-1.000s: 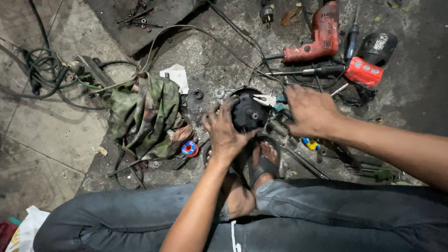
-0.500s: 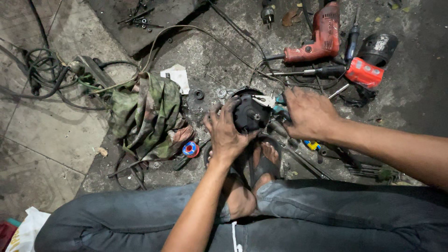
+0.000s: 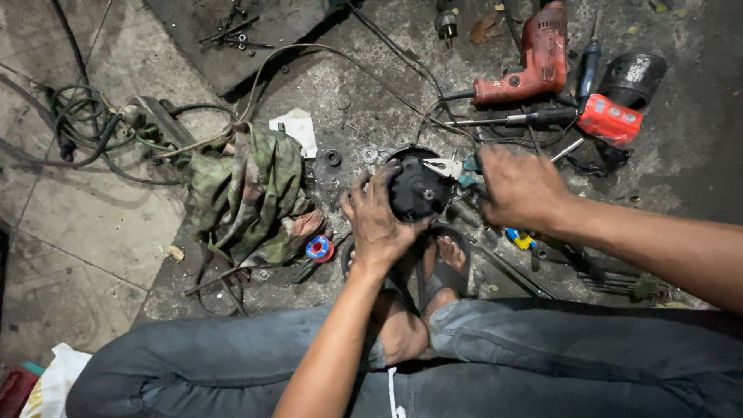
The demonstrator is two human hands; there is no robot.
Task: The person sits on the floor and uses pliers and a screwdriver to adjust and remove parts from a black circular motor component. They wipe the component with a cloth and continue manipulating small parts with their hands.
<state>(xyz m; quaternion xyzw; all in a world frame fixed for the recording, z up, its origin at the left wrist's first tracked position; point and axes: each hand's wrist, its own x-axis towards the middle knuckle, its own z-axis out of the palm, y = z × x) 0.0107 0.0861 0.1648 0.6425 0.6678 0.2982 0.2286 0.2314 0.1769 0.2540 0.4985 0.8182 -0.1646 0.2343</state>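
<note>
Your left hand (image 3: 379, 220) cups the round black motor housing (image 3: 418, 190), fingers (image 3: 370, 186) curled over its near rim and pressed against it, steadying it on the floor. Your right hand (image 3: 515, 186) sits just right of the housing with fingers bent downward, closed around the handles of pliers (image 3: 443, 165); the metal jaws of the pliers poke out onto the housing's top edge. How tightly those fingers close you cannot tell, since the back of the hand hides them.

The housing rests on a rough, stained concrete floor (image 3: 93, 248), directly in front of your sandalled feet (image 3: 445, 267). Left of the housing lies a crumpled camouflage cloth (image 3: 248, 190), with a small red-and-blue roll (image 3: 319, 248) near its lower corner. Beyond the housing, up and right, lie a red power drill (image 3: 534, 58), a screwdriver (image 3: 511, 120) and a red-and-black tool (image 3: 615, 116). Far left of the housing, dark cables (image 3: 85, 128) coil on the floor.
</note>
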